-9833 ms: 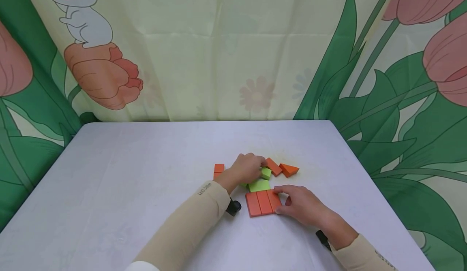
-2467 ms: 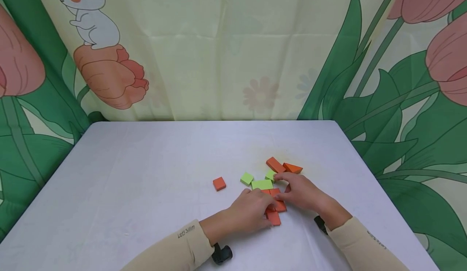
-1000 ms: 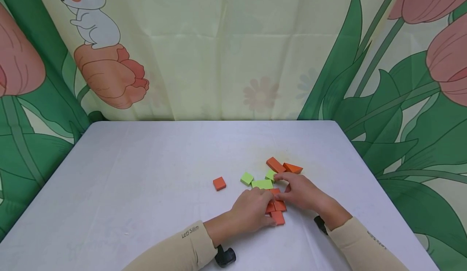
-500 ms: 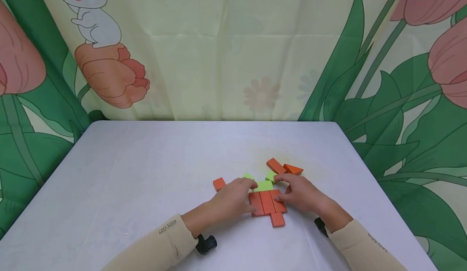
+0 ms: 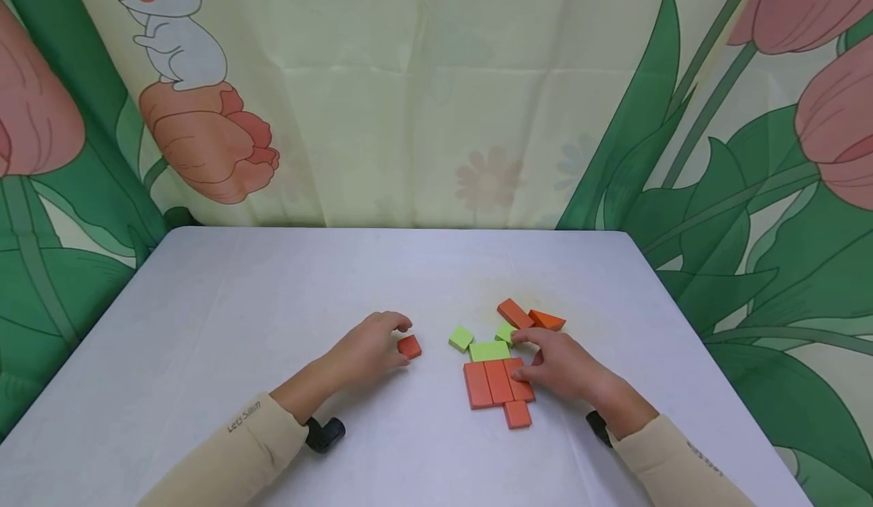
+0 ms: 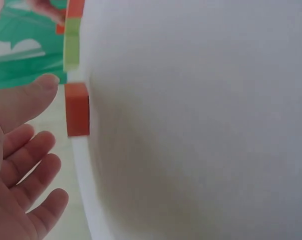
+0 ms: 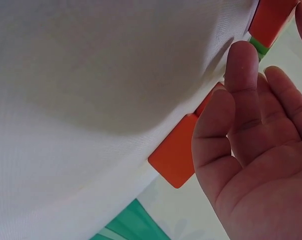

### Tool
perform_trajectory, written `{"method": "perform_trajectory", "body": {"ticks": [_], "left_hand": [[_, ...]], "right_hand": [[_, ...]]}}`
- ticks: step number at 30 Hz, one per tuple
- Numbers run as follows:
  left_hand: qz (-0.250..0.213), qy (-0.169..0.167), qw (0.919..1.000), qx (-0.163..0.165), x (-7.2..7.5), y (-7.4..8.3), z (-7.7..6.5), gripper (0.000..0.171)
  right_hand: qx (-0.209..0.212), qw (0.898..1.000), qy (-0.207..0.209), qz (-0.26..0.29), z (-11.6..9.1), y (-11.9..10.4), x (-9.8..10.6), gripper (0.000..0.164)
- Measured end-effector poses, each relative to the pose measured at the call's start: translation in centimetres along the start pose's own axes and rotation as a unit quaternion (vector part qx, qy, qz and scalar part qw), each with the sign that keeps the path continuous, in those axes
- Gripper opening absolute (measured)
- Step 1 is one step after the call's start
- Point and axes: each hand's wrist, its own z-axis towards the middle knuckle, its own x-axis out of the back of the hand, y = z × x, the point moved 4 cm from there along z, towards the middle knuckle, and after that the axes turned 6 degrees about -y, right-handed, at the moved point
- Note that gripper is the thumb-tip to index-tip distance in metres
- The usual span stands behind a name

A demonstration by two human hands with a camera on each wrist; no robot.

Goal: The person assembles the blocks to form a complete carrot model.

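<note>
My left hand [image 5: 364, 349] is around a lone orange-red square block [image 5: 410, 347], thumb and fingers spread on either side. In the left wrist view a gap shows between the fingers and that block [image 6: 77, 110]. My right hand [image 5: 559, 361] is at the right end of a row of three orange-red rectangular blocks [image 5: 498, 383], its thumb at the rightmost block and its forefinger by a small green block [image 5: 505, 333]. A square orange-red block [image 5: 517, 414] touches the row's near side. A green block [image 5: 489, 351] lies against its far side.
Another small green block [image 5: 461, 338] lies tilted left of the far side. Behind the right hand are an orange-red rectangular block [image 5: 514, 313] and an orange triangular block [image 5: 548, 320]. The white-covered table [image 5: 286, 280] ends at a printed curtain [image 5: 355, 113].
My left hand has let go of the square block below the row and moved left to the lone square block. Earlier that near-side block was slid rightward. The right hand has stayed at the row.
</note>
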Motion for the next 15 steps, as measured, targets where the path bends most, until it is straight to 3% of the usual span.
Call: {"method": "perform_trajectory", "body": {"ticks": [5, 15], "left_hand": [[0.0, -0.006, 1.0, 0.008, 0.5, -0.7, -0.1, 0.049], [0.015, -0.011, 0.9998, 0.006, 0.2, -1.3, 0.8, 0.037]], "right_hand": [[-0.005, 1.0, 0.001, -0.002, -0.2, -0.1, -0.1, 0.056], [0.006, 1.0, 0.001, -0.006, -0.1, -0.3, 0.0, 0.056]]}}
